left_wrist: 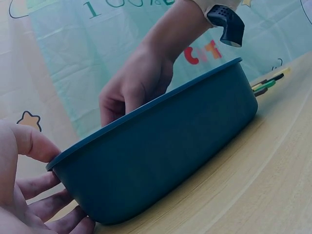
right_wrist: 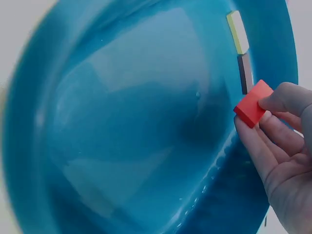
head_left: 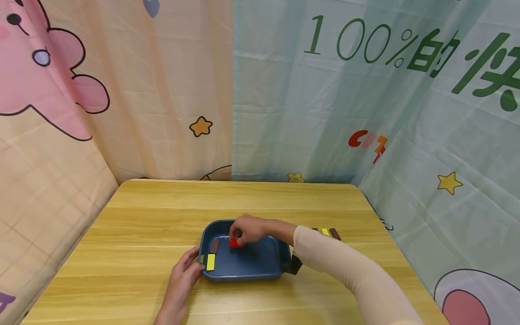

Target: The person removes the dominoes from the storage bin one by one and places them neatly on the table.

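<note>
A blue basin [head_left: 248, 276] with a raised rim stands on the table. My right hand [head_left: 248, 229] reaches down into it and pinches a red block [right_wrist: 253, 103] between thumb and fingers, just above or at the basin floor. Beside that block, along the basin's left end, lie a brown block [head_left: 214, 246] and a yellow block [head_left: 211, 262] in a line. My left hand [head_left: 183, 275] grips the basin's left end. In the left wrist view one digit rests on the rim, while other fingers [left_wrist: 51, 202] bear against the outer wall.
More thin blocks, among them a yellow block [head_left: 325, 232] and a brown block [head_left: 335, 234], lie on the wooden table [head_left: 154, 216] right of the basin, partly behind the right sleeve [head_left: 345, 266]. A black device [left_wrist: 228, 24] hangs at the right wrist. Printed curtains [head_left: 284, 113] surround the table.
</note>
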A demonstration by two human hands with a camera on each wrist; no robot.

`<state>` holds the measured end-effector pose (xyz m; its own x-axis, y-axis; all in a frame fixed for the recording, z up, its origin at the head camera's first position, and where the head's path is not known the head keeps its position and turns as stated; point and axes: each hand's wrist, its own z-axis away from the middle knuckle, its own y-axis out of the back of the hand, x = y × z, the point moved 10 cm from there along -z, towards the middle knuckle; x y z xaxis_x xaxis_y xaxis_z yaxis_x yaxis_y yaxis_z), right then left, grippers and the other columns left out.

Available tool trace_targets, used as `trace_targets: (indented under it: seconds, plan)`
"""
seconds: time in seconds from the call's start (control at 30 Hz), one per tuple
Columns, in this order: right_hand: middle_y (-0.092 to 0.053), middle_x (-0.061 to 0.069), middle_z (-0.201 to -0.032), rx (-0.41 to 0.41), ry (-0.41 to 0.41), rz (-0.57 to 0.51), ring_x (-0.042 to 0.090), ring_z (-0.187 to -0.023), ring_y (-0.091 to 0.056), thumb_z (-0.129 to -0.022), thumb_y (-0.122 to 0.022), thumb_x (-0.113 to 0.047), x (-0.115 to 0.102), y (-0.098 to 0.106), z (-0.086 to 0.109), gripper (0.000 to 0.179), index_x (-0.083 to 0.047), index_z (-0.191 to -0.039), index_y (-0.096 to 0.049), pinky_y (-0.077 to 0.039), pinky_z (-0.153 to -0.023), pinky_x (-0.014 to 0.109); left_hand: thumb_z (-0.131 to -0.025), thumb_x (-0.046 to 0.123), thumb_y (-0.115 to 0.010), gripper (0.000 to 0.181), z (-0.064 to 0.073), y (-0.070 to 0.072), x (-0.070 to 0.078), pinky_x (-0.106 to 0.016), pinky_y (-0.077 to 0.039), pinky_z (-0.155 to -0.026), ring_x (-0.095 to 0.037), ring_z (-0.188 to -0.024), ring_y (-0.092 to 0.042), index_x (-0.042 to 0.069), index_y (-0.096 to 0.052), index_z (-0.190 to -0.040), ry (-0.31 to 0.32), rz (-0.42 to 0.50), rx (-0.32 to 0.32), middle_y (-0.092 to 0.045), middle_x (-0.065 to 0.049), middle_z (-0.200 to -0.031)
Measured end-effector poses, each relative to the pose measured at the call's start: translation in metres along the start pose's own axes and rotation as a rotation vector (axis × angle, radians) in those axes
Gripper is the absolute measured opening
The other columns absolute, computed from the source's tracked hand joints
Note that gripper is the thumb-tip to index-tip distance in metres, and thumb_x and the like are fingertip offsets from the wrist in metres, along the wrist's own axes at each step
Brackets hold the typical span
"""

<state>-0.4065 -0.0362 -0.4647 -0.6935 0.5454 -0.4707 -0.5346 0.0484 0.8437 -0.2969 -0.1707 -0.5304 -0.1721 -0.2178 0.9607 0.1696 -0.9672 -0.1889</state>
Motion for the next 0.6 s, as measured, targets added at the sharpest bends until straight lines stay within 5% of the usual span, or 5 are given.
trace_targets:
  seconds: [0.3,0.6]
  plan:
    - [-0.073,0.003,-0.095,0.103,-0.121,-0.538,0.02,-0.083,-0.069,-0.092,-0.066,0.006,0.026,0.001,0.018,0.021,0.0,-0.109,-0.077,-0.061,-0.074,0.033,-0.098,-0.003,-0.049,0.057,-0.001,0.001,0.001,-0.018,-0.049,-0.089,-0.018,-0.123,-0.054,-0.006,-0.038,-0.154,-0.011,0.003,0.001,-0.038,-0.028,-0.157]
    - [-0.073,0.014,-0.105,0.34,-0.277,-0.954,0.028,-0.087,-0.071,-0.09,-0.071,0.002,0.05,0.002,0.037,0.025,0.005,-0.114,-0.076,-0.061,-0.079,0.043,-0.097,-0.003,-0.05,0.057,-0.001,0.0,0.0,-0.019,-0.049,-0.089,-0.015,-0.12,-0.057,-0.006,-0.039,-0.154,-0.002,0.007,0.003,-0.038,-0.027,-0.157]
